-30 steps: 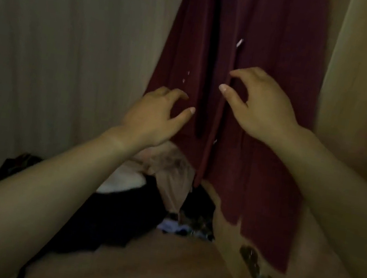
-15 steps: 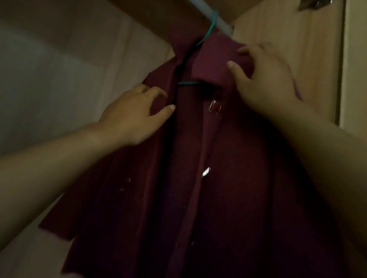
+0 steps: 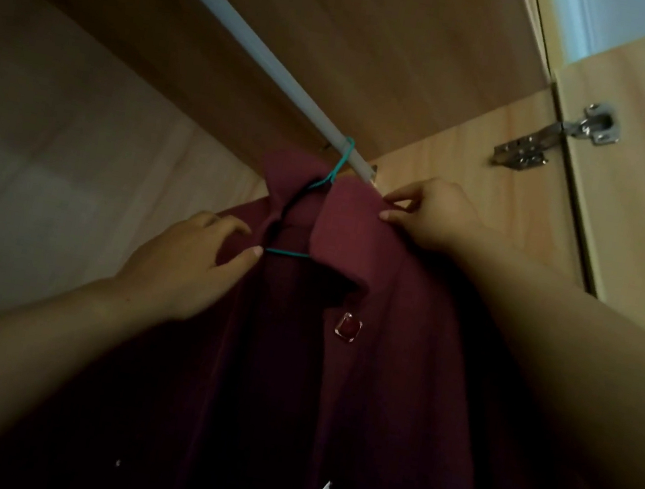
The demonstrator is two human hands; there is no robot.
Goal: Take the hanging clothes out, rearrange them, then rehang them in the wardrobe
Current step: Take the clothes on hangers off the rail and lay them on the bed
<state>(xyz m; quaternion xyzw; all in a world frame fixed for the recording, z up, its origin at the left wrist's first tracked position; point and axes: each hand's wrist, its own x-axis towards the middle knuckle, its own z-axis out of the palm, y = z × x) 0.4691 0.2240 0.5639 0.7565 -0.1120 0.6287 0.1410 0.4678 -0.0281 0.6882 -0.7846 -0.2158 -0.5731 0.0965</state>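
A dark red collared shirt [image 3: 383,381] with square buttons hangs on a teal wire hanger [image 3: 334,170] from the white wardrobe rail [image 3: 237,25]. My left hand [image 3: 191,261] grips the shirt's left shoulder, with the thumb near the hanger's lower wire. Up at the collar, my right hand [image 3: 431,215] pinches the right collar flap between thumb and fingers. The shirt front hangs open, and its lower part runs out of view.
The wardrobe's wooden top panel [image 3: 386,43] sits just above the rail. Close by on the right are the side wall [image 3: 510,198] and an open door with a metal hinge [image 3: 557,135]. The pale back panel [image 3: 51,159] lies to the left.
The view has tilted up from the shirt's hem to the collar and rail. Both hands rose from the front edges: the left to the shoulder, the right to the collar.
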